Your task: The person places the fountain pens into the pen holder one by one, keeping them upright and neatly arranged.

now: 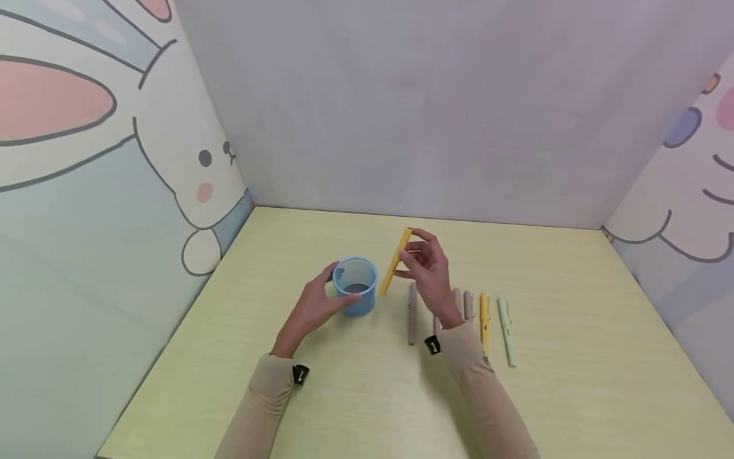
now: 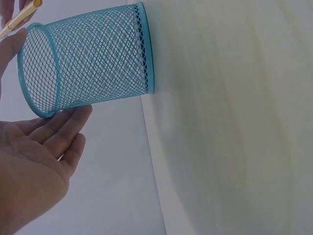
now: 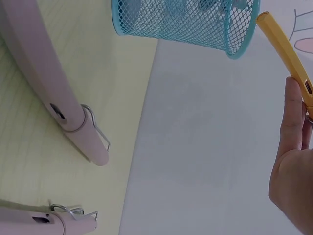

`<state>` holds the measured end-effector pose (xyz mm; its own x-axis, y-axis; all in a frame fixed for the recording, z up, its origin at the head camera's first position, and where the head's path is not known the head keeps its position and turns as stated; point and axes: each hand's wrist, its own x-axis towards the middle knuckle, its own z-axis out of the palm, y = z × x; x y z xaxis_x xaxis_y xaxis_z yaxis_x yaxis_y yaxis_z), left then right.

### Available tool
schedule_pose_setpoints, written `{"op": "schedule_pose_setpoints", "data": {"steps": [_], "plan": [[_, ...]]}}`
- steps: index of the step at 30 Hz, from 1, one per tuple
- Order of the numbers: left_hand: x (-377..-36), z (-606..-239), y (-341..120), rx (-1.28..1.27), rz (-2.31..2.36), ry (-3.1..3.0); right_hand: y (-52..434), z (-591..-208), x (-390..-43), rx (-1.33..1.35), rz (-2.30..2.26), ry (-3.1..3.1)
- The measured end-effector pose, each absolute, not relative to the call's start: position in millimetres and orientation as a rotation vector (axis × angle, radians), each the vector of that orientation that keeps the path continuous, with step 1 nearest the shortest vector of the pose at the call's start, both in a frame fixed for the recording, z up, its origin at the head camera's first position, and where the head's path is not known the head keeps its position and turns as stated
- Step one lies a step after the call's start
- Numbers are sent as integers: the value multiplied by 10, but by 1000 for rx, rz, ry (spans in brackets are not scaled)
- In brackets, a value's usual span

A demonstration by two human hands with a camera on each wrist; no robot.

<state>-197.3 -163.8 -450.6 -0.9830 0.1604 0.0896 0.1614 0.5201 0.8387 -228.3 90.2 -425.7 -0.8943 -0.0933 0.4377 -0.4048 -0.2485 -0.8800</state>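
Showing nearest in the head view are two beige sleeves (image 1: 252, 408), each with a small black device (image 1: 301, 375) at the cuff; beyond the right cuff, a row of pens lies on the pale yellow-green table (image 1: 585, 306), with a light green pen (image 1: 507, 331) at the right end, a yellow pen (image 1: 485, 312) just beside it and mauve pens (image 1: 411, 319) to the left, some partly hidden under the hand and sleeve; the right wrist view shows wire clips on two of the mauve ones.

The left hand (image 1: 315, 307) holds the blue mesh cup (image 1: 360, 306), its thumb at the near side of the rim and its fingers against the far left side, clamped about the upper part; the cup stands upright on the table, left of the row; the right hand (image 1: 429, 271) pinches a second yellow pen (image 1: 394, 260) between thumb and fingers; this pen is off the table, tilted, its upper end leaning right and its lower end near the cup's rim, though whether the two touch I cannot tell.

Farther back rises a plain pale lilac wall (image 1: 401, 115); a cartoon rabbit (image 1: 186, 172) covers the left panel, and part of another cartoon figure (image 1: 682, 204) shows on the right.
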Motion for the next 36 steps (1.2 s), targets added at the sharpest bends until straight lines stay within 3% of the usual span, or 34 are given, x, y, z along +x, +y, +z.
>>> {"op": "schedule_pose_setpoints", "data": {"steps": [36], "plan": [[-1973,-4503,-1637,-274,-1508,-2739,569,-4303,-2310,560,2212,-1831]]}}
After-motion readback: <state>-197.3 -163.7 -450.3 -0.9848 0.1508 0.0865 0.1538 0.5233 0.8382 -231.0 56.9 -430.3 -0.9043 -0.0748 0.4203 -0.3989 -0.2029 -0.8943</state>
